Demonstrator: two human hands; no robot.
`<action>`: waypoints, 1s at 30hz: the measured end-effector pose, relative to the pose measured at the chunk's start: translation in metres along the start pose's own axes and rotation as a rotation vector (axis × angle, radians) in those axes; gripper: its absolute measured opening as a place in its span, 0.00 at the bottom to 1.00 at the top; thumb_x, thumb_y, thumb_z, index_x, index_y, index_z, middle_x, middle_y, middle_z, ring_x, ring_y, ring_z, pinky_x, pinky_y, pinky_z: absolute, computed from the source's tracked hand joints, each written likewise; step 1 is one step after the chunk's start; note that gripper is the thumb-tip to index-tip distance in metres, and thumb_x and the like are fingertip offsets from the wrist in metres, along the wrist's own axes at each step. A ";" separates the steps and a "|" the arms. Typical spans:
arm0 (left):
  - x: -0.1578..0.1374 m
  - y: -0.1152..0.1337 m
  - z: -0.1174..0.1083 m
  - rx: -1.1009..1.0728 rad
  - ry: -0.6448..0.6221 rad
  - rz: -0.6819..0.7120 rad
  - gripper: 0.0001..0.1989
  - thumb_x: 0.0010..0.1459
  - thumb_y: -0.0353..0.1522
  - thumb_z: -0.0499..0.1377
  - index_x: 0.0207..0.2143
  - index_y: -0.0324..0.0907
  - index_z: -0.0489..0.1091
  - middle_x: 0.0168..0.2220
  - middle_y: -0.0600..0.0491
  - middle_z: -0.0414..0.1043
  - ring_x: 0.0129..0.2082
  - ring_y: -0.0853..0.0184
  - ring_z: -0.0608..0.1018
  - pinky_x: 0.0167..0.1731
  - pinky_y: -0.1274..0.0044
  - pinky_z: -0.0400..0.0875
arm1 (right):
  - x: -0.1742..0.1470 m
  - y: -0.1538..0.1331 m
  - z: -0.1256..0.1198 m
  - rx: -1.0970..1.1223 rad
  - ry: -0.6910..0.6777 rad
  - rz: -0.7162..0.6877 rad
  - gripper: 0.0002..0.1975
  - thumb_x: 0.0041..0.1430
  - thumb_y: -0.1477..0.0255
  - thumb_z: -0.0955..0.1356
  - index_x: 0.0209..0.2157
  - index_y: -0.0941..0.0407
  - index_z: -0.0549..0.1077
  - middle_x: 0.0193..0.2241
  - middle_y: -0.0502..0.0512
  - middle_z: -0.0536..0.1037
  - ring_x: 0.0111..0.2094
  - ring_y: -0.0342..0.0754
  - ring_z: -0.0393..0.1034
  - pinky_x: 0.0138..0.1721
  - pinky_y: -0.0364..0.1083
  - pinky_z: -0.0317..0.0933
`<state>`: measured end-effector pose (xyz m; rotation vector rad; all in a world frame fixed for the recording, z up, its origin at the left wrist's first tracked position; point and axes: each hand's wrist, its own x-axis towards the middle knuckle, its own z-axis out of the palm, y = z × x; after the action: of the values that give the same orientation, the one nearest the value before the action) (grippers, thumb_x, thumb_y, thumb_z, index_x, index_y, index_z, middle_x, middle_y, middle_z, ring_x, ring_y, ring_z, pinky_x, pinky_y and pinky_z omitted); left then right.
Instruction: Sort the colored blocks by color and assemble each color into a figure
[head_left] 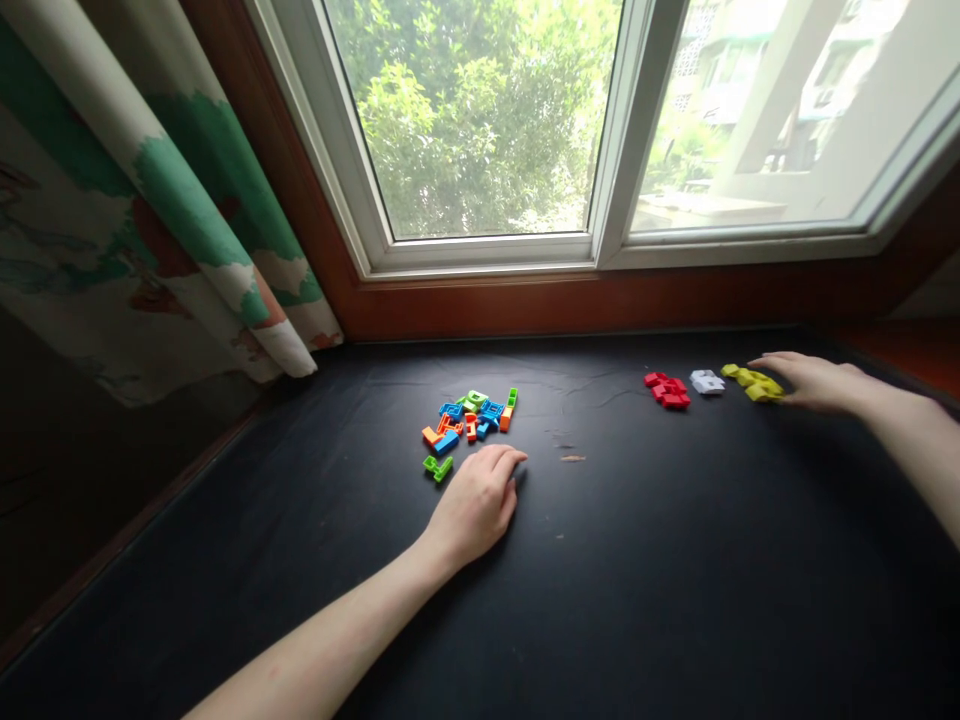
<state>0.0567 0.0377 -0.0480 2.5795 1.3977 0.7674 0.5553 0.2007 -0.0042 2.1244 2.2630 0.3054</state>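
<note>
My left hand [476, 503] rests palm down on the black tabletop, loosely bent, with a small gap between thumb and forefinger and no piece visible in it. Just beyond it lies a loose cluster of small plastic pieces: green [473, 401], blue [446, 442] and orange [471, 427]. One green piece [439, 468] sits apart, left of my knuckles. Far to the right, my right hand [817, 382] has its thumb and fingers spread at the edge of the yellow pieces [757, 385]. Whether it touches them is hard to see.
Left of the yellow group are a small white group [706, 381] and a red group [667, 390]. The black tabletop [615, 580] has a scuffed spot near its middle. A window [480, 255] rises behind it, and a patterned curtain [202, 200] hangs at left.
</note>
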 end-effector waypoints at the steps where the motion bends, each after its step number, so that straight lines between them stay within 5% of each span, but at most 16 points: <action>1: 0.000 0.000 0.000 0.000 0.001 0.001 0.18 0.59 0.22 0.52 0.51 0.40 0.64 0.49 0.45 0.71 0.50 0.58 0.74 0.51 0.65 0.71 | -0.009 -0.009 -0.005 -0.008 -0.068 0.016 0.21 0.56 0.74 0.66 0.52 0.58 0.74 0.58 0.70 0.69 0.54 0.60 0.67 0.41 0.53 0.63; 3: 0.000 0.000 0.000 0.002 0.004 0.004 0.18 0.58 0.22 0.52 0.51 0.41 0.64 0.49 0.45 0.71 0.50 0.58 0.74 0.51 0.64 0.72 | -0.029 -0.035 -0.014 0.012 -0.039 -0.033 0.20 0.60 0.72 0.63 0.54 0.58 0.72 0.58 0.69 0.69 0.54 0.61 0.68 0.44 0.54 0.64; 6: 0.000 0.001 0.000 0.009 0.006 0.011 0.18 0.58 0.22 0.52 0.50 0.41 0.65 0.48 0.44 0.71 0.49 0.58 0.74 0.51 0.64 0.72 | -0.059 -0.089 -0.024 0.161 0.107 -0.290 0.18 0.62 0.72 0.61 0.50 0.58 0.73 0.52 0.65 0.75 0.51 0.58 0.71 0.51 0.52 0.63; 10: 0.000 0.001 0.000 0.010 0.017 0.019 0.18 0.58 0.22 0.52 0.50 0.41 0.65 0.48 0.45 0.72 0.50 0.58 0.74 0.50 0.64 0.72 | -0.093 -0.171 -0.027 0.434 0.218 -0.607 0.14 0.61 0.74 0.61 0.43 0.53 0.75 0.43 0.58 0.80 0.45 0.56 0.74 0.46 0.54 0.68; 15: -0.001 0.000 0.001 0.002 0.027 0.020 0.17 0.58 0.22 0.52 0.49 0.41 0.65 0.48 0.45 0.72 0.49 0.58 0.75 0.50 0.64 0.72 | -0.122 -0.240 -0.018 0.602 0.275 -0.779 0.16 0.62 0.79 0.61 0.46 0.52 0.74 0.47 0.58 0.78 0.48 0.53 0.73 0.46 0.53 0.68; 20: 0.000 -0.002 0.001 -0.020 0.026 0.035 0.15 0.59 0.23 0.52 0.48 0.41 0.66 0.48 0.45 0.72 0.49 0.58 0.75 0.51 0.64 0.72 | -0.129 -0.249 -0.009 0.672 0.230 -0.721 0.18 0.61 0.79 0.63 0.52 0.52 0.70 0.52 0.59 0.74 0.53 0.53 0.69 0.52 0.54 0.66; 30: 0.000 -0.001 -0.001 0.084 0.069 0.152 0.16 0.59 0.22 0.50 0.46 0.40 0.69 0.47 0.45 0.73 0.49 0.58 0.75 0.50 0.64 0.73 | -0.127 -0.243 -0.005 0.697 0.241 -0.693 0.16 0.59 0.80 0.64 0.47 0.51 0.72 0.51 0.59 0.75 0.52 0.53 0.70 0.53 0.56 0.66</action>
<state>0.0553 0.0383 -0.0475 2.7747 1.2898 0.8434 0.3240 0.0616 -0.0521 1.3293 3.4227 -0.3124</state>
